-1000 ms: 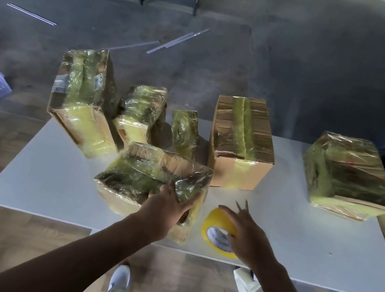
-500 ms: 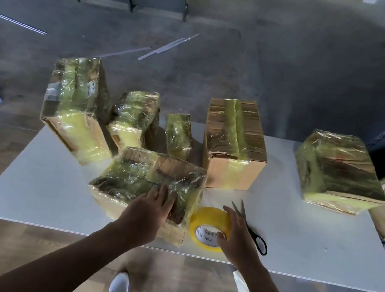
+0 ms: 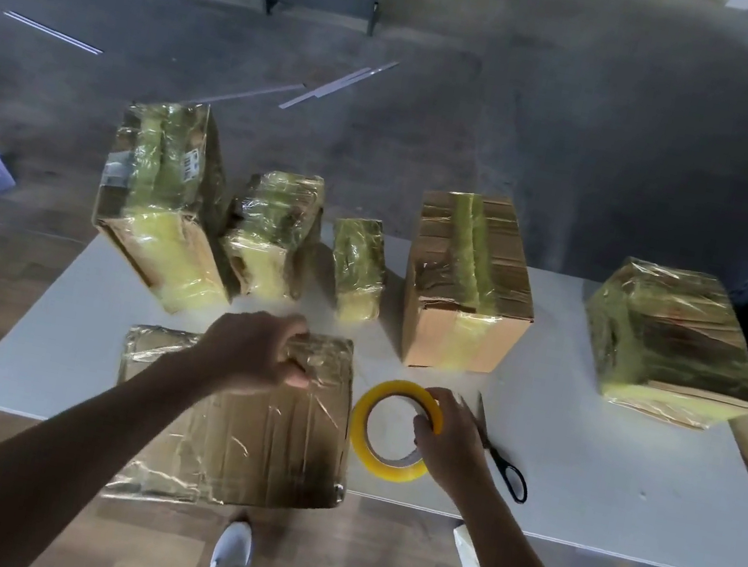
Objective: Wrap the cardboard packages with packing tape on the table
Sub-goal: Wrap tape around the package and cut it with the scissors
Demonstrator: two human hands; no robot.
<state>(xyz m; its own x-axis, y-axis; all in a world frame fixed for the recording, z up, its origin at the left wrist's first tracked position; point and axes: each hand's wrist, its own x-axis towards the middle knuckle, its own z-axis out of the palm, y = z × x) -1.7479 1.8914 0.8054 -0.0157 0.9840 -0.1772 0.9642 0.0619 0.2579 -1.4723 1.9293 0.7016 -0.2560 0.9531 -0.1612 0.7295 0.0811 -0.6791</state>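
Change from 0.5 s before lay mostly in the near package [image 3: 237, 424]: then it had stood propped up just left of the tape roll [image 3: 384, 469] with the left hand [image 3: 257, 352] flat against it, and now it lay flat, broad side up, its near end overhanging the edge of the table [image 3: 623, 502]. The left hand had shifted to the package's far edge, fingers curled over it in a firm hold. The right hand [image 3: 451, 442], earlier resting on top of the tape roll, now gripped the roll's right rim with fingers hooked over it, and bare table showed through the roll's open centre. The scissors [image 3: 504, 456] stayed just right of the roll, beside the wrist. The near package was brown cardboard sheathed in glossy, wrinkled clear tape, its right edge just beside the roll. Beyond the roll stood 5 wrapped packages [image 3: 470, 280] in a row, yellowish where tape lay thick.
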